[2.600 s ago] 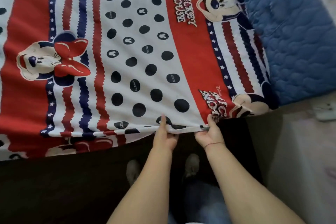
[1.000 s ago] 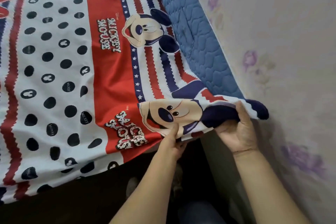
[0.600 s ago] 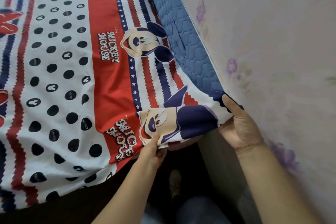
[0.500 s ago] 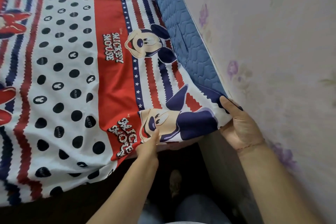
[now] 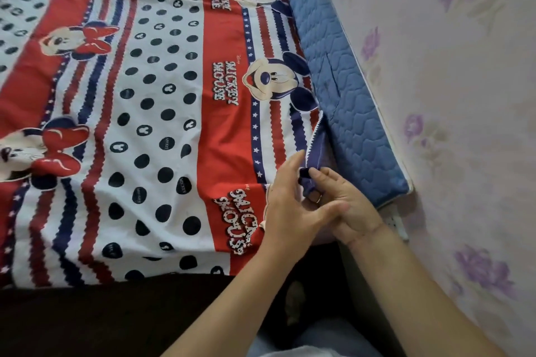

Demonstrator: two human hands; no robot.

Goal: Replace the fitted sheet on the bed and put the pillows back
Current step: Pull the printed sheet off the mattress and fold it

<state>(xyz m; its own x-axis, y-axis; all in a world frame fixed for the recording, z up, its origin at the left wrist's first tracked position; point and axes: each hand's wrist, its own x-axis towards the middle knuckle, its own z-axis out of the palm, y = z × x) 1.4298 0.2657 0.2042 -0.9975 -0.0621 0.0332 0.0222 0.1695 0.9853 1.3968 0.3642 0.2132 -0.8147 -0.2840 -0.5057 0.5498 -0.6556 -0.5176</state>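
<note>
Two hands meet at the near right corner of the bed, both forearms reaching up from the bottom of the view. The right hand [image 5: 352, 209] lies palm up just beside the wall [image 5: 452, 101], its fingers [image 5: 314, 173] curled and pinching the navy hem of the fitted sheet [image 5: 162, 113], with a ring [image 5: 318, 198] showing on one finger. The left hand [image 5: 287, 211] shows its back to the camera, fingers fairly straight and resting against the same raised fold, thumb stretched across the right palm. The red, white and navy cartoon-mouse sheet lies spread over most of the bed, but its right edge stands lifted in a ridge. Between that ridge and the wall, a strip of blue quilted mattress pad [image 5: 348, 113] is uncovered, including its near corner.
</note>
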